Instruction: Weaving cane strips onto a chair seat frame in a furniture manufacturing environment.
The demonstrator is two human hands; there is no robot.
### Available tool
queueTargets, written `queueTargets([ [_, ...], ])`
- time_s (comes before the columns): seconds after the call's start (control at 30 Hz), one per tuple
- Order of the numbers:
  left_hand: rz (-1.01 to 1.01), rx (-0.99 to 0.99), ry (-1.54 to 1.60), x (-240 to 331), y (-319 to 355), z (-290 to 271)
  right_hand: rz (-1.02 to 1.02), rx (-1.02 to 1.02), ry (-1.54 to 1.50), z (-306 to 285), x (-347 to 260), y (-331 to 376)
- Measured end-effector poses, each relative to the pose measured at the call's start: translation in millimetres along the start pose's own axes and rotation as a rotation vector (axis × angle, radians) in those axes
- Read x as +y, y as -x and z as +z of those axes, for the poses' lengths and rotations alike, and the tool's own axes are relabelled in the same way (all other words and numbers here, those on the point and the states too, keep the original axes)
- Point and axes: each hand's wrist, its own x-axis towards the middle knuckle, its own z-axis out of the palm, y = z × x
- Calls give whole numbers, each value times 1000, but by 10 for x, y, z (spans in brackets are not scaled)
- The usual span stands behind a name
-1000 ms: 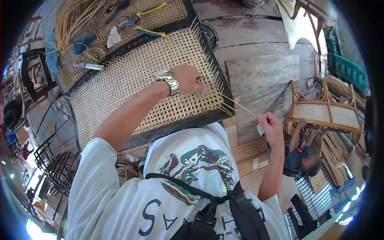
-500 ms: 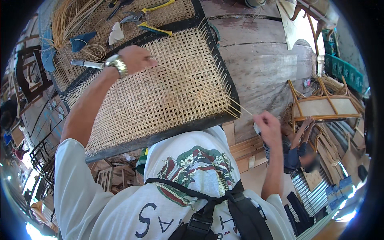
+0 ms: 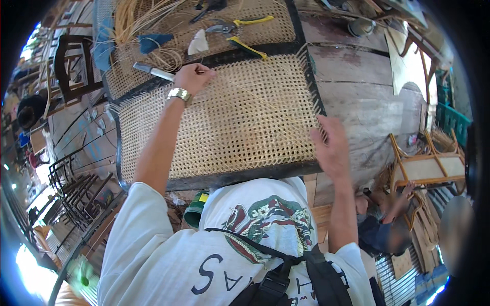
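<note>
A dark-framed panel of woven cane mesh [image 3: 229, 122] lies before me, with loose strand ends along its right edge. My left hand [image 3: 193, 79], a metal watch on its wrist, is at the panel's upper part. Its fingertips are pinched together on a thin cane strand [image 3: 250, 91] that slants across the weave to the right. My right hand [image 3: 332, 148] is at the right edge by the strand ends, slightly blurred, its thumb and fingers bent but apart. I see no strand in it. Next to my left hand lies a flat metal-bladed tool [image 3: 153, 70].
Beyond lies a second cane section with yellow-handled pruning shears [image 3: 232, 26], a white scrap [image 3: 198, 43], a blue cloth piece [image 3: 154, 43] and a bundle of loose cane [image 3: 127, 20]. At right, another person [image 3: 380, 229] works by a wooden chair frame [image 3: 423, 168]. Dark metal frames [image 3: 76, 178] stand left.
My right hand has moved in from beyond the panel's lower right corner to its right edge, and the strand it pulled no longer stretches outward. My left hand remains pinched. The view has shifted.
</note>
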Motion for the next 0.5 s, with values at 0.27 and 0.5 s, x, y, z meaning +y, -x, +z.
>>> queueTargets([
  [0.27,-123,125,59,28,83,118,-113,-212,56,489,-155,-291],
  [0.5,9,274,-153,-208,-66,-165,-48,-270,-65,924,-314,-617],
])
